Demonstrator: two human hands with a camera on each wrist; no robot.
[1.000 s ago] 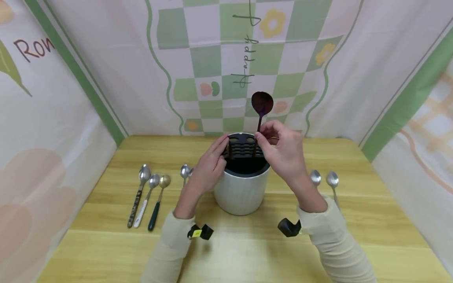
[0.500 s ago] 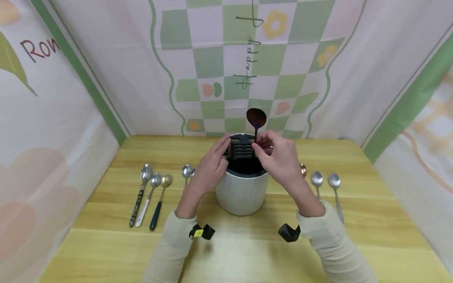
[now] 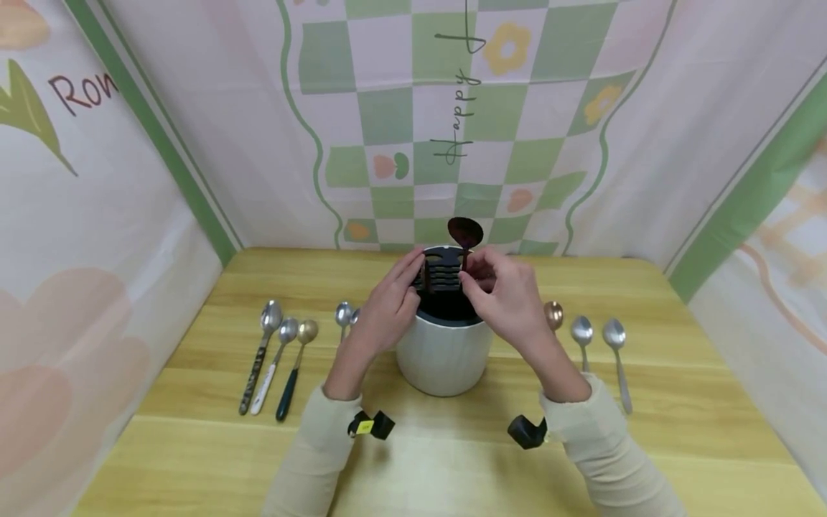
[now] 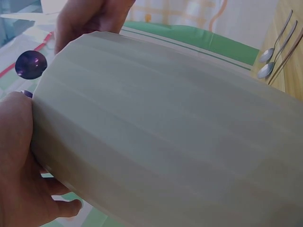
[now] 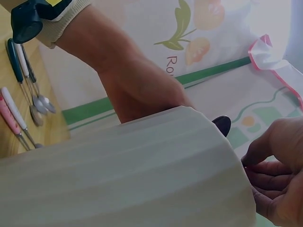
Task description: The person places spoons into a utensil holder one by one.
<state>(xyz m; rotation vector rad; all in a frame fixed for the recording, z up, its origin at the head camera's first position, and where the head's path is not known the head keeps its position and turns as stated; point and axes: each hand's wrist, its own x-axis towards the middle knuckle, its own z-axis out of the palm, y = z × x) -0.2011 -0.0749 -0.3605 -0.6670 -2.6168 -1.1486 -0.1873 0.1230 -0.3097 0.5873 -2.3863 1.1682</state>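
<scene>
A pale ribbed cutlery holder (image 3: 442,362) with a black slotted insert (image 3: 442,273) stands upright on the table. My right hand (image 3: 507,294) pinches the thin handle of a dark purple-brown spoon (image 3: 465,232), bowl up, at the insert's right side; the handle's lower part is hidden. My left hand (image 3: 388,309) holds the holder's upper left edge, its fingertips beside the insert. The left wrist view shows the spoon's bowl (image 4: 31,65) above the rim between both hands. From the right wrist, the right fingers (image 5: 270,177) appear bent at the rim.
At the left of the table lie three spoons with patterned, white and dark green handles (image 3: 287,391). More spoons (image 3: 344,314) lie partly behind the left forearm. To the right are a copper-coloured spoon (image 3: 553,314) and two silver spoons (image 3: 615,334). A printed cloth (image 3: 388,115) stands behind the table.
My right hand has moved down and slightly left with the dark spoon, whose bowl sits closer to the holder's rim. My left hand has stayed at the holder's edge.
</scene>
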